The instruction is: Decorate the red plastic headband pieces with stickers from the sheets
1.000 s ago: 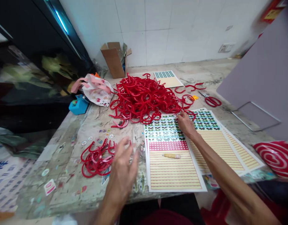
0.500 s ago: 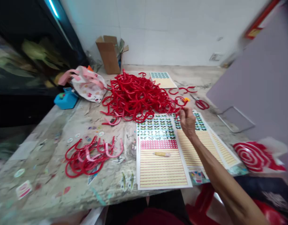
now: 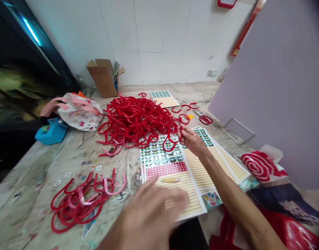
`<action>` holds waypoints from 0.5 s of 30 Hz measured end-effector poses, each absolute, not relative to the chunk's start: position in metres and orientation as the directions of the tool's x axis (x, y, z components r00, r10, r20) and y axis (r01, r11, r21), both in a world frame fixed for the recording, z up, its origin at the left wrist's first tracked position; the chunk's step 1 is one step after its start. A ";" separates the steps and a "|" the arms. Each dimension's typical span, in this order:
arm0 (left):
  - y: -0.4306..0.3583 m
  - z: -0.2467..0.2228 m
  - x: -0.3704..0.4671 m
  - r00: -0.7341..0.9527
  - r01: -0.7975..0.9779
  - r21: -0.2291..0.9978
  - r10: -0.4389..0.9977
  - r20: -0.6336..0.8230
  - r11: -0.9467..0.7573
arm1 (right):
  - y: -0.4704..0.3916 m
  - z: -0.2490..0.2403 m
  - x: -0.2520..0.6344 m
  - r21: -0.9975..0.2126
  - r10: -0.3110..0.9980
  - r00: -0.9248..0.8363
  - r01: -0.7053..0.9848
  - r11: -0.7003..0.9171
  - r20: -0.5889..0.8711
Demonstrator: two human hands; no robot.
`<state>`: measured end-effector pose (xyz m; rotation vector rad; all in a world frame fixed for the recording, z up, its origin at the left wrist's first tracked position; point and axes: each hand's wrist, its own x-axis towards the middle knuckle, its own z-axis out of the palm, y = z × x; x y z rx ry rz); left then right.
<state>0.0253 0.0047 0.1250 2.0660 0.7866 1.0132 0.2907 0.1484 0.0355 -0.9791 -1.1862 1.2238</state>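
Observation:
My right hand [image 3: 192,140] pinches a red curved band [image 3: 170,150], C-shaped like a small headband. The band hangs over the upper part of a sticker sheet [image 3: 163,158], beside a large heap of similar red bands [image 3: 136,119]. Blurred by motion, my left hand [image 3: 151,208] is above the lower part of the sheet, its fingers stretched out and nothing visible in them. On that sheet lies a short yellowish pencil-like stick [image 3: 170,180]. More printed sheets [image 3: 206,159] are under my right forearm. A smaller group of red and pink bands [image 3: 78,205] lies at the left.
Red-handled scissors [image 3: 205,119] and a yellow bit [image 3: 191,117] are right of the heap. A cardboard box [image 3: 103,80], a patterned bag [image 3: 80,113] and a blue container [image 3: 51,132] stand at the back left. A metal wire frame [image 3: 237,131] sits by the purple panel [image 3: 268,86].
My right hand has drawn a red band away from the heap and over the sheet. My left hand has come into view from below. The camera view has turned to the right.

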 end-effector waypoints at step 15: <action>0.096 0.068 0.055 0.375 0.333 0.879 0.903 0.209 -0.342 | 0.099 0.077 0.244 -0.523 0.755 -0.575 0.558 0.644 0.315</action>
